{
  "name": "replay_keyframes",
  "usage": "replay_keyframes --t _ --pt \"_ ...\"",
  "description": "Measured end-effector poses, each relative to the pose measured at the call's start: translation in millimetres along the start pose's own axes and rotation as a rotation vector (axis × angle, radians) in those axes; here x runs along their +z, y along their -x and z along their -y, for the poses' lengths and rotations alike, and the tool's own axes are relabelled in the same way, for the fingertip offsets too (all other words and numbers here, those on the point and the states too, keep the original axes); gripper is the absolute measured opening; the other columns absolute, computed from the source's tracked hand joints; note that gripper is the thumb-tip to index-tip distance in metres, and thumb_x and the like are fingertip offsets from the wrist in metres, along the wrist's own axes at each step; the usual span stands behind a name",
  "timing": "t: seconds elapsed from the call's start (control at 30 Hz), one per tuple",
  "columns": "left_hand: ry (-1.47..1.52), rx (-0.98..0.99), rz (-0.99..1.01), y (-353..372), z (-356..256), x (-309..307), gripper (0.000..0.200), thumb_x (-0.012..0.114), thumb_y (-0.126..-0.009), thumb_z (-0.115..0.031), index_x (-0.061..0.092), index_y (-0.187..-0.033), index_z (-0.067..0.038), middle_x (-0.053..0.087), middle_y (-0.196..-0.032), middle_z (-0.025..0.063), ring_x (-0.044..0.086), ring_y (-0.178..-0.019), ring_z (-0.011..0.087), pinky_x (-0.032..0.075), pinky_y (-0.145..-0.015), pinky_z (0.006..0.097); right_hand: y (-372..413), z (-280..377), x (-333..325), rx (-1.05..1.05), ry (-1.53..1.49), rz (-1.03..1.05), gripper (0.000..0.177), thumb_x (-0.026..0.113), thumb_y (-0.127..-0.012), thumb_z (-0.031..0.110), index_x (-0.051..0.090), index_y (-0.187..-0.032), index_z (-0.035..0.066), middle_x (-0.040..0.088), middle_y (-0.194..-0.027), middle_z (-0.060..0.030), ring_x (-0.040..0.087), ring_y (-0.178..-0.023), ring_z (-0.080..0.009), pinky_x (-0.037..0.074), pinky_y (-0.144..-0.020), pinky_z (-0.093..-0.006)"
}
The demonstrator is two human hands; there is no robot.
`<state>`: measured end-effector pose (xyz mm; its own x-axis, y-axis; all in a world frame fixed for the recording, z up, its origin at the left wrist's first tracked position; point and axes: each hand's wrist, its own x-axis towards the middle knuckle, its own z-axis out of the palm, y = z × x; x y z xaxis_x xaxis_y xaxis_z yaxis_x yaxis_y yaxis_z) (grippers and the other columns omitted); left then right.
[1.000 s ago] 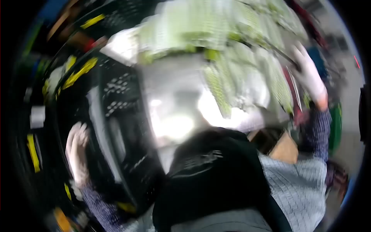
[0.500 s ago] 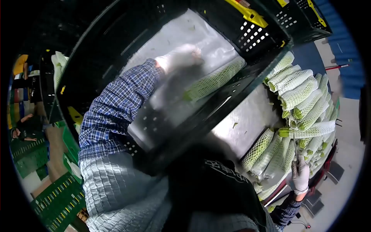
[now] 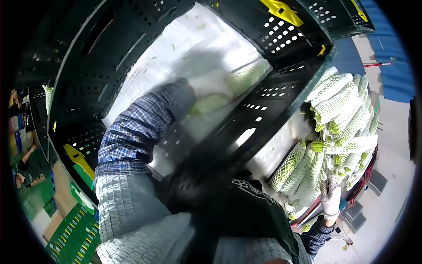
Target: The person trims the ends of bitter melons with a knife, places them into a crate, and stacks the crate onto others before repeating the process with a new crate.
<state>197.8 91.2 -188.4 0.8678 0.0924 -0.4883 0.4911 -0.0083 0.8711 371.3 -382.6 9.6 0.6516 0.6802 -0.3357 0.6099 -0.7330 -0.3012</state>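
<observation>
Inside a dark green crate (image 3: 281, 94) lies a long green vegetable in a white foam net (image 3: 251, 77), along the wall nearest me. My left hand (image 3: 213, 88), in a white glove, is over the middle of it. Motion smears its fingers, so I cannot make out whether they grip. To the right, my gloved right hand (image 3: 331, 198) has its fingers stretched out and apart, with nothing seen in them. Its fingertips are just below a pile of netted vegetables (image 3: 347, 110). One netted vegetable (image 3: 351, 144) lies crosswise over others near those fingertips.
Bits of leaf lie on the crate's pale liner (image 3: 189, 33). A metal surface (image 3: 281, 141) extends between crate and pile. Another crate (image 3: 338, 17) stands at the top right. At the left, a person (image 3: 28, 171) is near green flooring (image 3: 72, 237).
My left hand has moved down and over the netted vegetable in the crate. My right hand has drawn slightly left and away from the pile, its fingers spreading. The view has shifted.
</observation>
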Motion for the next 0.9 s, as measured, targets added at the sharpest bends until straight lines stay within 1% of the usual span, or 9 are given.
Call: replay_keyframes --t 0.1,0.2,0.33,0.37,0.5,0.6,0.7,0.83,0.9 --pt "0.730 0.047 0.099 4 59 -36 0.059 0.058 -0.080 -0.003 0.047 -0.138 0.004 0.059 -0.129 0.0227 0.063 -0.111 0.0316 0.054 -0.091 0.0366 22 -16 10 -0.092 0.065 -0.130 0.038 0.061 -0.091 0.003 0.058 -0.129 -0.001 0.057 -0.069 -0.0164 0.054 -0.055 -0.0265 0.044 -0.055 -0.0344" --pt "0.847 0.018 0.124 45 56 -77 0.064 0.057 -0.083 -0.004 0.040 -0.143 0.004 0.056 -0.131 0.0258 0.060 -0.115 0.0381 0.052 -0.095 0.0417 22 -5 13 -0.053 0.029 -0.108 0.037 0.062 -0.090 0.004 0.059 -0.126 0.001 0.057 -0.069 -0.0176 0.054 -0.055 -0.0292 0.044 -0.054 -0.0376" --pt "0.789 0.201 0.034 117 -33 -63 0.081 0.080 -0.075 -0.017 0.040 -0.144 -0.006 0.059 -0.122 0.0156 0.062 -0.102 0.0300 0.055 -0.090 0.0428 8 -5 15 -0.211 0.164 -0.189 0.035 0.064 -0.088 0.009 0.060 -0.121 0.003 0.061 -0.078 -0.0216 0.058 -0.066 -0.0388 0.046 -0.058 -0.0458" --pt "0.696 0.240 0.016 131 -48 -64 0.079 0.080 -0.074 -0.013 0.042 -0.143 -0.008 0.060 -0.121 0.0123 0.063 -0.102 0.0264 0.056 -0.086 0.0417 3 13 6 -0.126 0.088 -0.120 0.036 0.064 -0.087 0.009 0.059 -0.122 0.004 0.063 -0.084 -0.0228 0.061 -0.071 -0.0402 0.046 -0.060 -0.0460" --pt "0.399 0.304 -0.033 187 -112 -47 0.084 0.087 -0.067 -0.015 0.044 -0.139 -0.007 0.064 -0.110 0.0105 0.064 -0.097 0.0218 0.057 -0.083 0.0389 -29 74 -10 -0.448 -0.081 -0.348 0.037 0.060 -0.088 0.006 0.058 -0.125 0.005 0.063 -0.085 -0.0229 0.063 -0.072 -0.0399 0.048 -0.063 -0.0440" --pt "0.472 0.379 -0.031 224 -144 -17 0.081 0.086 -0.065 -0.014 0.047 -0.135 -0.004 0.063 -0.106 0.0135 0.065 -0.097 0.0249 0.058 -0.079 0.0403 -54 109 -12 -0.628 -0.236 -0.448 0.036 0.058 -0.090 0.007 0.058 -0.126 0.003 0.063 -0.088 -0.0192 0.063 -0.072 -0.0339 0.049 -0.067 -0.0382" --pt "0.657 0.478 0.032 251 -167 10 0.084 0.078 -0.070 -0.023 0.041 -0.141 0.000 0.061 -0.112 0.0192 0.065 -0.091 0.0282 0.059 -0.077 0.0426 -56 166 -19 -0.613 -0.631 -0.294 0.032 0.057 -0.093 0.009 0.060 -0.125 0.002 0.064 -0.085 -0.0054 0.042 -0.060 -0.0072 0.038 -0.058 -0.0227" --pt "0.700 0.704 -0.014 273 -191 12 0.081 0.078 -0.071 -0.044 0.051 -0.129 0.006 0.065 -0.099 0.0173 0.067 -0.080 0.0248 0.060 -0.075 0.0370 -41 216 -9 -0.787 -0.974 -0.129 0.025 0.057 -0.095 0.007 0.064 -0.119 0.001 0.055 -0.075 0.0033 0.044 -0.063 -0.0030 0.038 -0.058 -0.0206" --pt "0.892 0.821 -0.052 282 -200 20 0.081 0.080 -0.071 -0.044 0.050 -0.128 0.005 0.064 -0.104 0.0169 0.066 -0.084 0.0245 0.059 -0.079 0.0364 -39 230 5 -0.841 -0.932 -0.276 0.021 0.061 -0.092 0.005 0.066 -0.111 -0.001 0.052 -0.069 0.0040 0.044 -0.060 -0.0020 0.037 -0.056 -0.0194"
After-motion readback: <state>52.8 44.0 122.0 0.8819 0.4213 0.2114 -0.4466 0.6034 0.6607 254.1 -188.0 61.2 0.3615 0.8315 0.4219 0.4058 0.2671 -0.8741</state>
